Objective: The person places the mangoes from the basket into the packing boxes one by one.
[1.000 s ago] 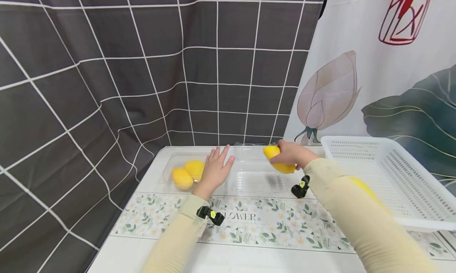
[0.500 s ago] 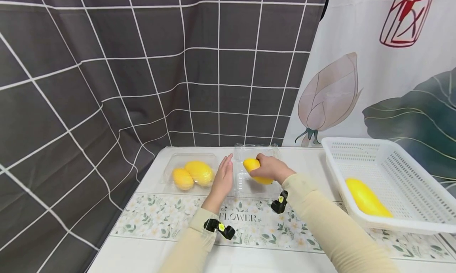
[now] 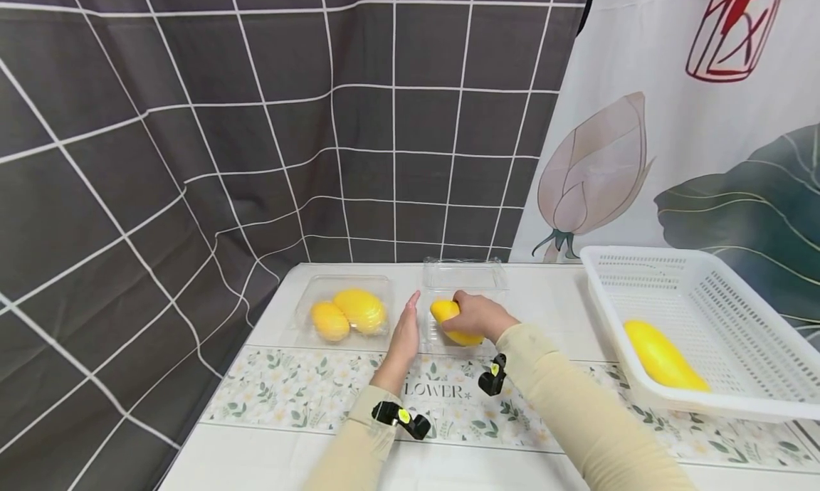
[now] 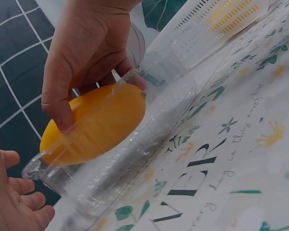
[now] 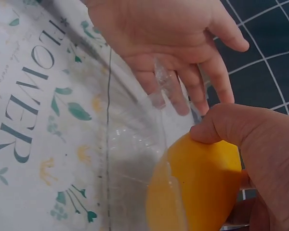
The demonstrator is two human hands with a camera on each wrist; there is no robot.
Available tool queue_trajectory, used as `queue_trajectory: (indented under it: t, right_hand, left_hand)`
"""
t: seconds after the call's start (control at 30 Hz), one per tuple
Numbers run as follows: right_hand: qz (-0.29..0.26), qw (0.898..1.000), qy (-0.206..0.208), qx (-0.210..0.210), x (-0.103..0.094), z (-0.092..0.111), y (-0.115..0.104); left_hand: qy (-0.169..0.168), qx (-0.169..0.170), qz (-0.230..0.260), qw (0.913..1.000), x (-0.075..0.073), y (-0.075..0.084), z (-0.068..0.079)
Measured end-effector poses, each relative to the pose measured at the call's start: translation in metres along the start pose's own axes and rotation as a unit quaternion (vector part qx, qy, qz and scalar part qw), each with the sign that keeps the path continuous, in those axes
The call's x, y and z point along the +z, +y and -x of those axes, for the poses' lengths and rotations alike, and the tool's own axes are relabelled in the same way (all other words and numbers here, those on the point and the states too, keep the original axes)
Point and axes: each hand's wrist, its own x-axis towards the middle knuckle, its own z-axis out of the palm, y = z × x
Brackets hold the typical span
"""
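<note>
Gripping one mango, right hand, two boxed mangoes, one basket mango

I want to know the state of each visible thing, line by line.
Right clear box, lid open
Held yellow fruit, partly inside that box
Right hand, gripping this fruit
Left hand, beside the box, holding nothing
Left clear box, apparently closed
Two yellow fruits, inside the left box
White basket, uncovered
Basket fruit, lying inside, untouched
</note>
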Motion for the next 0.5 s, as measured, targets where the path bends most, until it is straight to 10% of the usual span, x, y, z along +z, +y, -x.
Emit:
queue_trajectory:
  t: [0.5]
  right_hand:
    - [0.0,1.0,-0.007,-0.011,0.018,-0.004,0.005]
  left_hand:
    - [-0.039,-0.031,0.022,0.9985,0.01,-0.01,0.004]
